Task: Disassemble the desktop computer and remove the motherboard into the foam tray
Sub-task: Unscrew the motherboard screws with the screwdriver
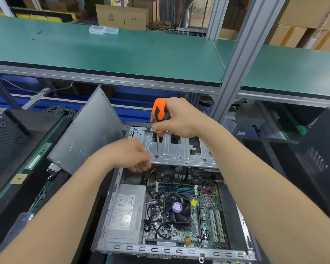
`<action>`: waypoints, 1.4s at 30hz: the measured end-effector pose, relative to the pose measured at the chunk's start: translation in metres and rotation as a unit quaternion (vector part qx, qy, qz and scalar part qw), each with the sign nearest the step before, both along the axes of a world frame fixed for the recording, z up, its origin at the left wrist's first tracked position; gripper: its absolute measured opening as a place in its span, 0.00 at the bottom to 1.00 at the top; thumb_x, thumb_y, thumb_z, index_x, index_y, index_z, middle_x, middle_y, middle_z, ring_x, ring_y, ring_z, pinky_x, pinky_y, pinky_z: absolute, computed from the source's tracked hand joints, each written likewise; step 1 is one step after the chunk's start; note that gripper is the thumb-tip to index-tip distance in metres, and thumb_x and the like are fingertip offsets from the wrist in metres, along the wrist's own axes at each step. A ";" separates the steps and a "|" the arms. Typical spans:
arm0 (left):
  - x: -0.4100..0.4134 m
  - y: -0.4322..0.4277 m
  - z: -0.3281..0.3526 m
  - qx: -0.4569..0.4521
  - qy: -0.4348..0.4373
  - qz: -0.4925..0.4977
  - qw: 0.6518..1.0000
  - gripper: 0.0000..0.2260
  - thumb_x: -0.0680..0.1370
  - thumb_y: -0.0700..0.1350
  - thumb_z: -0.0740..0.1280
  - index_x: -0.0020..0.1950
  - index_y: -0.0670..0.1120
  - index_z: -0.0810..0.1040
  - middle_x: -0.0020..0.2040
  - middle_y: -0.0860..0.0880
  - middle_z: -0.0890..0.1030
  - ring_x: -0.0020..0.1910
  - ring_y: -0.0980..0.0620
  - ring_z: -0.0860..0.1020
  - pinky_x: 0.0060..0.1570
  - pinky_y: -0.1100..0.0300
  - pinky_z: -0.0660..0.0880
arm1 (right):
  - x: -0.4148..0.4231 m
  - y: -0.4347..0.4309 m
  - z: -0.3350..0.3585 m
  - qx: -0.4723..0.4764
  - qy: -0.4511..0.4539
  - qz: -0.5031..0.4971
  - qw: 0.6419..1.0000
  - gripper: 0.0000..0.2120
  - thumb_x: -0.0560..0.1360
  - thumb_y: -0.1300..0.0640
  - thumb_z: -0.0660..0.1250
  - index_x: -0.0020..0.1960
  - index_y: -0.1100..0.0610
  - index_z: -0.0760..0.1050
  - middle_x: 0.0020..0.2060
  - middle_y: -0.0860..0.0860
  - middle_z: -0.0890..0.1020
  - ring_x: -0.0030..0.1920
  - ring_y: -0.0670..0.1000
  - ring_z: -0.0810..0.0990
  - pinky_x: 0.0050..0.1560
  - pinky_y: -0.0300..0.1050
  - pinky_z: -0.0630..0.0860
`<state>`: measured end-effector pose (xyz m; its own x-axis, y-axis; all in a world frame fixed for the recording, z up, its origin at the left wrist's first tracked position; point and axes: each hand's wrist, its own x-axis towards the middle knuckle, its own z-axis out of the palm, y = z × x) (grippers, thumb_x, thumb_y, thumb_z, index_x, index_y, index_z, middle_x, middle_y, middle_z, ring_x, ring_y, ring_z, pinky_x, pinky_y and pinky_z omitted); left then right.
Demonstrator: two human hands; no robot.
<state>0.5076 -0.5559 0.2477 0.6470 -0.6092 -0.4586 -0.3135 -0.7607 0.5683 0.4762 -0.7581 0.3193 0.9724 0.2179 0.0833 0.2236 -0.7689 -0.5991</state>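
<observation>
I am leaning over one open desktop computer case [160,250] lying on its side, and the motherboard [208,212] is still sitting inside it, on the right half. One grey power supply [126,216] is lying to its left, one black CPU fan [176,208] is sitting in the middle of the board, and two long white expansion slots [215,225] are running side by side near the right edge. Past the board, one metal drive cage [179,149] is spanning the far end of the case. My left hand [130,155] is hovering at the cage's left end, fingers curled; it is blurred, so I cannot tell whether it is pinching anything. My right hand [177,117] is wrapping its fingers tight around the orange handle of one screwdriver [158,111], held upright, its thin shaft reaching down to a hole in the cage just beside my left fingertips. One grey side panel [88,134] is leaning tilted to the left of the case. Two more black computer cases are flanking me, one on the left [4,138] and one on the right [316,155]. Farther off, a green shelf [122,54] is carrying one clear plastic box [103,29], with cardboard boxes [122,17] standing behind it.
</observation>
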 end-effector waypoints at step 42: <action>0.009 -0.050 -0.006 -0.458 0.080 0.105 0.879 0.07 0.75 0.46 0.64 0.47 0.45 0.79 0.30 0.54 0.76 0.34 0.47 0.67 0.44 0.53 0.69 | 0.009 0.041 0.056 -0.302 0.034 0.007 0.953 0.24 0.76 0.31 0.63 0.49 0.53 0.72 0.43 0.48 0.78 0.42 0.53 0.78 0.39 0.51 0.76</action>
<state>0.5170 -0.6056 0.2420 0.7610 -0.6453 0.0667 -0.0811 0.0074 0.9967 0.4849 -0.7166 0.3757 0.9679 0.2191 -0.1235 0.2129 -0.9751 -0.0619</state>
